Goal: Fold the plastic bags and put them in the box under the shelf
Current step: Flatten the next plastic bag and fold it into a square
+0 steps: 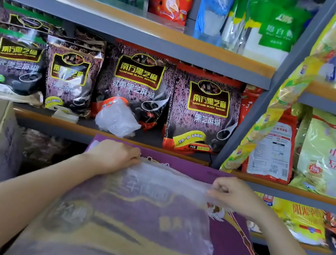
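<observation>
- The left hand (pixel 113 156) sat near the middle of the view, just toward nine o'clock, knuckles up, its fingers curled down toward twelve o'clock in a grip on a thin edge.
- The left forearm ran bare from the eight o'clock corner up to that hand, the wrist nearly straight.
- The right hand (pixel 233 194) sat toward three o'clock of the left, well apart from it, slightly lower.
- Its fingers (pixel 219 188) were bunched, pointing toward nine o'clock, thumb against them in a pinch.
- The right forearm came in bare from the four o'clock corner.
</observation>
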`<state>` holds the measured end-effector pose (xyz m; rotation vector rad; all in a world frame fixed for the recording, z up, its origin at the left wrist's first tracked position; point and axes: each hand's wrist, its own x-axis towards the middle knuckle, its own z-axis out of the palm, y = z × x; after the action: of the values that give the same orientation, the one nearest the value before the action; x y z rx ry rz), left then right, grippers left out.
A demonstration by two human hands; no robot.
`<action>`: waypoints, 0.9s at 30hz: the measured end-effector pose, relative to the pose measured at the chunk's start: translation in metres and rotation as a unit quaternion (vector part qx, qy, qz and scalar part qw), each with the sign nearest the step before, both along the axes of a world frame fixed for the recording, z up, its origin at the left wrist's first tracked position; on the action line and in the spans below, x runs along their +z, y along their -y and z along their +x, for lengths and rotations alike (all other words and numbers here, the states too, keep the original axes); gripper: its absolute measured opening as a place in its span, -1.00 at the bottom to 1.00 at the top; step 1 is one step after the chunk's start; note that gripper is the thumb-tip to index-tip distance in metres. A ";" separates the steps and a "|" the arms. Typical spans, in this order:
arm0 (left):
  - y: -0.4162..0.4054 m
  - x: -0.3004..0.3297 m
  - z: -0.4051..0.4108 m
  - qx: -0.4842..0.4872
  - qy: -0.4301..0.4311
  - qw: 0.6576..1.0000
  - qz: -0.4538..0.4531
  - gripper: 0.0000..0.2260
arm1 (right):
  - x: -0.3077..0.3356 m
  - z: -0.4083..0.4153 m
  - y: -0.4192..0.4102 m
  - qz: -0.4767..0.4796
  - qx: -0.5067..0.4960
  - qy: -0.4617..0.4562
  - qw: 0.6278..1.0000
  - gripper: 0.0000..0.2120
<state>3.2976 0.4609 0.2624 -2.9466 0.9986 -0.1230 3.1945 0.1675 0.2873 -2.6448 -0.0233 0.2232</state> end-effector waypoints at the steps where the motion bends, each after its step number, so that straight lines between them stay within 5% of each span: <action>1: 0.003 0.005 -0.002 0.003 -0.008 1.000 0.014 -0.74 | 0.000 -0.003 0.003 0.009 0.001 0.002 1.000 -0.69; 4: 0.024 0.017 -0.006 -0.033 -0.023 0.999 0.019 -0.72 | 0.003 -0.005 0.002 0.042 0.037 0.021 0.998 -0.73; 10: 0.106 0.031 -0.044 -0.119 -0.118 0.975 -0.149 -0.69 | 0.003 -0.006 -0.010 0.109 0.086 0.091 0.986 -0.70; 13: 0.122 0.018 -0.053 -0.109 -0.103 0.971 -0.184 -0.67 | 0.006 -0.014 0.003 0.218 0.055 0.083 0.971 -0.76; 17: 0.116 -0.003 -0.061 -0.083 -0.052 0.966 -0.239 -0.54 | 0.005 -0.024 0.040 0.472 0.026 -0.003 0.881 -0.82; 21: 0.112 -0.006 -0.067 -0.098 -0.032 0.952 -0.289 -0.64 | -0.007 -0.035 0.061 0.559 0.119 -0.063 0.818 -0.71; 23: 0.113 -0.001 -0.069 -0.106 -0.041 0.945 -0.307 -0.65 | -0.006 -0.040 0.061 0.563 0.130 -0.055 0.814 -0.78; 27: 0.120 0.013 -0.077 -0.146 -0.109 0.923 -0.340 -0.61 | 0.003 -0.046 0.054 0.494 0.098 0.018 0.864 -0.90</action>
<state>3.2202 0.3405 0.2751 -3.4373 1.7365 -0.1802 3.1487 0.1136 0.2904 -1.6102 -0.3289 0.1624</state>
